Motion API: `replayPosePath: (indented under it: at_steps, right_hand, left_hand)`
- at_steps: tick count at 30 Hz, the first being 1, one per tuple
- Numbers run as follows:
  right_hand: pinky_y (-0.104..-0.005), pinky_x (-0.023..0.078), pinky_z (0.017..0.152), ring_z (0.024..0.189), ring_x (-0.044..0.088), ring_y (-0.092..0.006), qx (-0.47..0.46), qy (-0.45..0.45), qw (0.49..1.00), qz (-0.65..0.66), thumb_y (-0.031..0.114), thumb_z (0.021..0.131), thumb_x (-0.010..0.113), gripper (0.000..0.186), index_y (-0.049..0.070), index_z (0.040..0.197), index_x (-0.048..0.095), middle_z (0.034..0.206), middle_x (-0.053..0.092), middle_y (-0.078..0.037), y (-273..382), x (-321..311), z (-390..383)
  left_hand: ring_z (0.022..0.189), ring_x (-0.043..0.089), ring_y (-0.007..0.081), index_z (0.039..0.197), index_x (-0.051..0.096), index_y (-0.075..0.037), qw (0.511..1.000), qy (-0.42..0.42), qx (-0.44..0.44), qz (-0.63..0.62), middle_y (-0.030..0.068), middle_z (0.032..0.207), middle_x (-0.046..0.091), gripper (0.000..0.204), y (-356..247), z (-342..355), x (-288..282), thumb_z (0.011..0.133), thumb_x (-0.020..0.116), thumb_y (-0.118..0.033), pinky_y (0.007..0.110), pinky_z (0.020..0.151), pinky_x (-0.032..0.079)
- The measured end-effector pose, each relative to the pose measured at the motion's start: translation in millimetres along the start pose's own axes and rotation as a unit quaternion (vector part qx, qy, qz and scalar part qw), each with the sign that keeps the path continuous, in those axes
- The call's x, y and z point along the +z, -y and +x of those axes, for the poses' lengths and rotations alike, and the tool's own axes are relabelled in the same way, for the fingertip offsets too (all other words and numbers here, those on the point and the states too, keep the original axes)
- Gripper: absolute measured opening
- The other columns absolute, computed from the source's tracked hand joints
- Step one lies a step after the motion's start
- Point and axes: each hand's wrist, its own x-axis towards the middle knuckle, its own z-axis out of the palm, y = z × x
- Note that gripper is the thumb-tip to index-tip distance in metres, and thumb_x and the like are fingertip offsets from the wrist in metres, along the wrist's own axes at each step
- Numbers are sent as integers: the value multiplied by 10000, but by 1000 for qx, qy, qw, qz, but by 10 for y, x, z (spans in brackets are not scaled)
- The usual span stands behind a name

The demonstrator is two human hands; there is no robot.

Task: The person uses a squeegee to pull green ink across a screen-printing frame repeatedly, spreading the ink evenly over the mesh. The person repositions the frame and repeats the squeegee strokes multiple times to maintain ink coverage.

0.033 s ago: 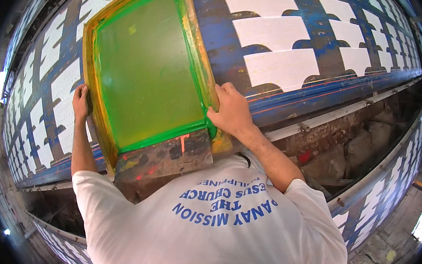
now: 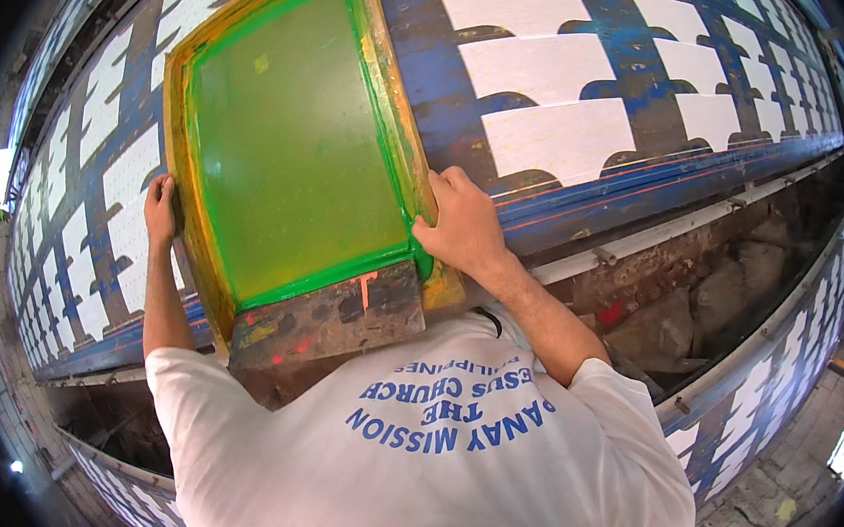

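A screen printing frame (image 2: 296, 152) with a yellow-stained wooden border and green-edged mesh is in front of me, over the long blue table. My left hand (image 2: 159, 208) is at the frame's left side, its fingers closed against the outer edge. On the lower right side, my right hand (image 2: 464, 222) grips the border, thumb toward the mesh and fingers curled over the wood. Along the frame's near end is a paint-spotted dark board (image 2: 333, 308). White cut pieces (image 2: 562, 135) lie in rows to both sides; whatever is beneath the frame is mostly hidden.
The blue-streaked table (image 2: 557, 210) runs from left to far right. Beside its near edge is a metal rail (image 2: 634, 244), then a dark trough (image 2: 680, 296) with crumpled material. Behind me, another table carries white pieces (image 2: 778, 385), above a block-paved floor (image 2: 773, 495).
Both hands keep their hold. The frame and my left hand appear very slightly lower in the picture, and the white pieces at right slightly farther left.
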Motion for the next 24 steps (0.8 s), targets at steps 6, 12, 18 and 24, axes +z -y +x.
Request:
replayPosePath:
  at_steps: [6, 12, 18, 24]
  right_hand:
    - [-493, 577, 863, 995, 671, -407, -1, -34, 999, -15, 191, 759, 778, 484, -34, 1179, 694, 1040, 644, -206, -783, -771, 260]
    - [-459, 560, 889, 980, 676, -371, 49, -18, 999, -10, 155, 774, 750, 525, 20, 1279, 713, 1034, 667, -173, -1981, -1864, 343]
    - [-447, 550, 876, 973, 667, -360, 59, -32, 998, -4, 111, 788, 758, 537, 8, 1312, 697, 1051, 649, -162, -3015, -2612, 273]
    - [-439, 539, 899, 1036, 653, -337, 86, -9, 996, 11, 84, 810, 772, 574, -10, 1364, 659, 1076, 621, -161, -3570, -2824, 107]
  left_hand:
    - [1161, 644, 202, 1318, 680, -15, 999, -13, 20, 46, 109, 1230, 721, 445, -1025, 54, 630, 1070, 647, -384, 336, 1060, 467]
    - [1135, 701, 282, 1338, 679, -52, 990, -84, 43, 107, 178, 1244, 738, 477, -2256, -189, 2003, 1047, 659, -429, 384, 1010, 524]
    - [1083, 729, 309, 1292, 687, -42, 991, -87, 33, 95, 202, 1179, 760, 471, -2935, -422, 3251, 1033, 672, -435, 404, 969, 545]
    - [1044, 728, 314, 1256, 688, -30, 989, -103, 53, 94, 197, 1133, 759, 425, -3198, -636, 3777, 1043, 669, -396, 415, 953, 550]
